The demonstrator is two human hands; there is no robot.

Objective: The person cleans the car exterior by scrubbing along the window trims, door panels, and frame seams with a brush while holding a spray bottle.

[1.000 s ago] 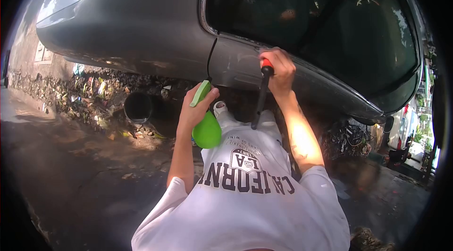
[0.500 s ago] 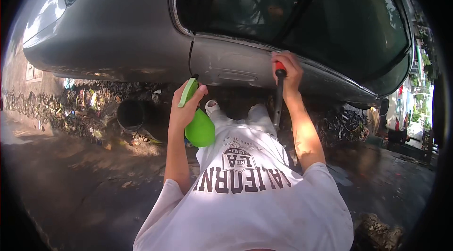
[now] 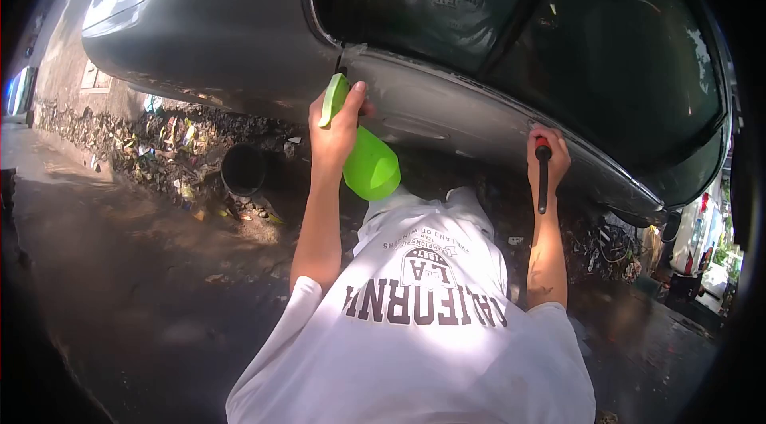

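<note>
The left hand (image 3: 333, 135) is closed around the neck and trigger head of a bright green plastic spray bottle (image 3: 373, 167), whose rounded body hangs below and to the right of that hand, over the wearer's lap. The bottle's wall looks opaque here, so how much it holds cannot be told. Its black nozzle points away from the wearer, close to a grey metal car (image 3: 231, 37); whether they touch is unclear, and a blurred pale patch lies just beyond the nozzle.

The right hand (image 3: 553, 154), well to the right of the bottle, grips a slim black-and-red handled tool (image 3: 543, 185) at its red part, the black shaft running back toward the wearer. The tool's far end is hidden by the fingers, so its kind cannot be made out.

Beyond both hands, a dark glass car window (image 3: 614, 57) reflects lettering from the wearer's white printed T-shirt (image 3: 423, 352); the cabin behind it is hard to see. Left of the left hand, a dark round-mouthed cylinder (image 3: 262, 177) lies beside scattered litter (image 3: 179, 149), its inside lost in shadow. The car's top is cut off.
</note>
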